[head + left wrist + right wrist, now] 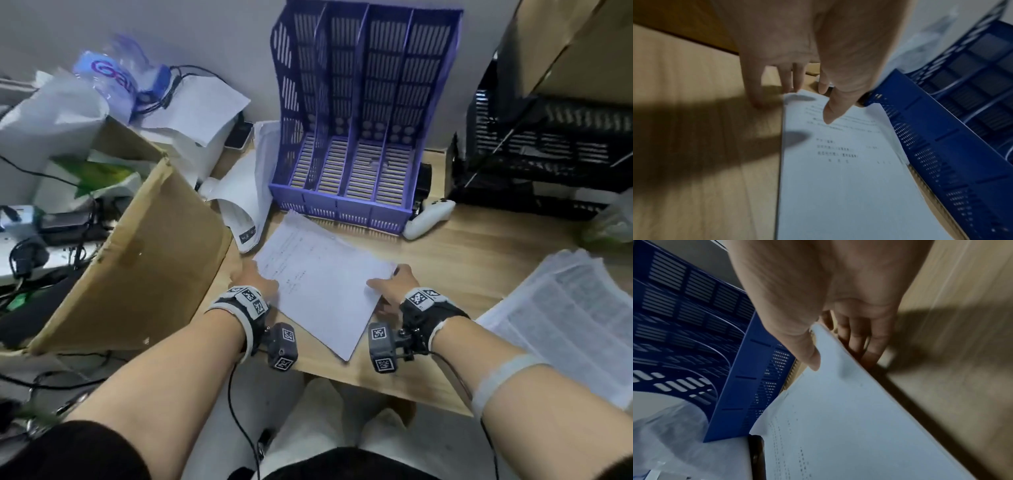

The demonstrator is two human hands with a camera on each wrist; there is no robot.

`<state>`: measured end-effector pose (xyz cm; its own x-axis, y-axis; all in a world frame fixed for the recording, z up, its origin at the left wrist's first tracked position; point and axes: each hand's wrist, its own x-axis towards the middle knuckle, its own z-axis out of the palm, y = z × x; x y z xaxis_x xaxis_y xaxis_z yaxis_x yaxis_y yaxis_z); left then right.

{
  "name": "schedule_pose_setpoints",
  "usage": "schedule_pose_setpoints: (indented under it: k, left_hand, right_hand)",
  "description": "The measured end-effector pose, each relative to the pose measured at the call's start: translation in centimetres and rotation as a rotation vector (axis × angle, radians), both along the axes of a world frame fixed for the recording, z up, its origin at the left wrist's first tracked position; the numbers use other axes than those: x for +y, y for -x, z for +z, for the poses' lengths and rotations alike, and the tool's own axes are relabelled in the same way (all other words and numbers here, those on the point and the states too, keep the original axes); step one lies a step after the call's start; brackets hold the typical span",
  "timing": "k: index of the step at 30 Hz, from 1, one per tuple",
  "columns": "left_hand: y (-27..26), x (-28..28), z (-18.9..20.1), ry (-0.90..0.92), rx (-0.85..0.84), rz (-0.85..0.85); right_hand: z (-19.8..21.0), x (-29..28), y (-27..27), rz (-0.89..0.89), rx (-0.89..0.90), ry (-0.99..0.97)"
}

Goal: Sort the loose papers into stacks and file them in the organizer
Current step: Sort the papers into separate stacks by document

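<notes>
A thin stack of white printed papers [322,284] lies askew on the wooden desk [462,260], just in front of the purple four-slot organizer [359,120], whose slots hold nothing. My left hand [255,274] stands at the stack's left edge. In the left wrist view its straight fingers [756,97] touch the desk beside the papers [838,178], with the thumb above the top sheet. My right hand [387,284] pinches the right edge. The right wrist view shows the thumb on top of the papers [838,426], which are lifted there, and the fingers [859,340] beneath.
An open cardboard box [137,260] crowds the left. Curled sheets [243,205] lie beside the organizer. A white game controller [428,216] sits at its right corner and black crates [541,150] stand behind. A second pile of printed papers [565,318] lies at right.
</notes>
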<state>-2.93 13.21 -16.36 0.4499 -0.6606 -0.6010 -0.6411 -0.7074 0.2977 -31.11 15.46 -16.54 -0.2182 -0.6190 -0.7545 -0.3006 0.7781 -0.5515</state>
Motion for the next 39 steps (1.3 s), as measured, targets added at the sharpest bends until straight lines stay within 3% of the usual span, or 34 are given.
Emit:
schedule_pose_setpoints:
  k: [4,10,13,16,18,22,27,31,34,39]
  left_hand:
    - [-1.0,-1.3,0.1,0.125,0.047,0.018]
    - [-0.5,-6.9,2.4,0.385,0.101,-0.010]
    - [-0.2,-9.4,2.7,0.357,0.141,-0.021]
    - [-0.1,-10.5,3.1,0.465,0.240,0.010]
    - [0.1,-10.5,3.5,0.508,0.207,-0.016]
    - [0.3,-8.9,4.1,0.534,0.206,-0.256]
    - [-0.2,-3.8,4.0,0.383,0.162,-0.631]
    - [0.6,-0.2,2.6,0.357,0.178,-0.883]
    - [2.4,2.4,1.7,0.350,0.092,-1.080]
    - [5.2,5.2,0.8,0.194,-0.031,-1.205]
  right_hand:
    - [1.7,-0.6,-0.9,0.099,0.122,0.035]
    - [3.7,-1.8,0.8,-0.021,0.337,0.134]
    - [3.9,-1.3,2.3,-0.087,0.336,0.123]
    - [4.1,-0.7,2.8,-0.126,0.283,0.097]
    - [3.9,-0.6,2.7,-0.152,0.259,0.092]
    - [3.7,-0.9,2.1,-0.175,0.201,0.053]
    - [3.8,-1.3,1.2,-0.117,0.081,-0.046]
    - [-0.7,-0.7,3.1,-0.149,-0.046,-0.005]
    - [1.4,0.6,2.5,-0.257,-0.100,0.027]
    - [1.5,2.8,3.8,-0.330,-0.220,-0.009]
